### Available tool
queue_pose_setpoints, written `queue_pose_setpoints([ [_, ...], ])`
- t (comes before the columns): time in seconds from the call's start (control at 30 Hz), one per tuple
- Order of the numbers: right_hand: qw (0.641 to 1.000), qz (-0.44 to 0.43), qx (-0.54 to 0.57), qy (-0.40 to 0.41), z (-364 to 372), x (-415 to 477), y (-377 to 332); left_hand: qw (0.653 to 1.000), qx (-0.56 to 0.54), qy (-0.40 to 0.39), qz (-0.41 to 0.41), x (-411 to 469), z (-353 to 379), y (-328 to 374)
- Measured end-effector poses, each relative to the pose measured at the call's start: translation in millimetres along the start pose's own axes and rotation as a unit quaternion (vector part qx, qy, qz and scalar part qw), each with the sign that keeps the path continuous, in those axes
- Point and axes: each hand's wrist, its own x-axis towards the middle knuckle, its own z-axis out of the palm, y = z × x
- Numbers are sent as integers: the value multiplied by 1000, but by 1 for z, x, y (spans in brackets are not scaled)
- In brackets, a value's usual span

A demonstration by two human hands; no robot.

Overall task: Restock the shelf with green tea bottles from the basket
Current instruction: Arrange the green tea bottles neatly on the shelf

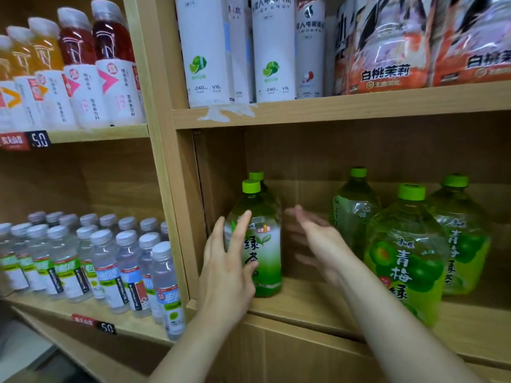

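Green tea bottle stands upright at the left end of the lower right shelf, close to the compartment's left wall and set a little back from the near edge. A second green cap shows directly behind it (body hidden, so presumably a bottle of the same kind; cannot confirm).

Left hand: fingers spread wide and laid flat against the left front of the bottle's label, not closed round it. Palm sits over the bottle's lower left, near the shelf edge.

Right hand: open, fingers loosely extended, blurred. It is just right of the bottle and apart from it; holds nothing.

Open room: a bare stretch of shelf board lies between the green tea bottle and the plum tea bottles on the right. The right hand occupies this gap. One plum bottle stands at the near edge, two more farther back.

Headroom above the caps is generous under the upper shelf board.

Left compartment: small water bottles packed to the near edge.
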Motion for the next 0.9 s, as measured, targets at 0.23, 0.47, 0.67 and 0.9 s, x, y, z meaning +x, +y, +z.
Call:
queue_pose_setpoints([
  [0.23, 983, 2, -149, -109, 16, 73, -39, 998, 2, -57, 23, 10, -7, -5],
  [0.47, 991, -34, -125, -36, 21, 79, -33, 997, 67, -31, 14, 14, -1, -7],
  [0.67, 979, -6, -201, 11, -9, 80, -42, 995, 94, -15, 17, 25, 10, -20],
  [0.9, 949, -28, -287, 130, 2, 69, -9, 975, 218, -22, 44, 36, 18, -26],
])
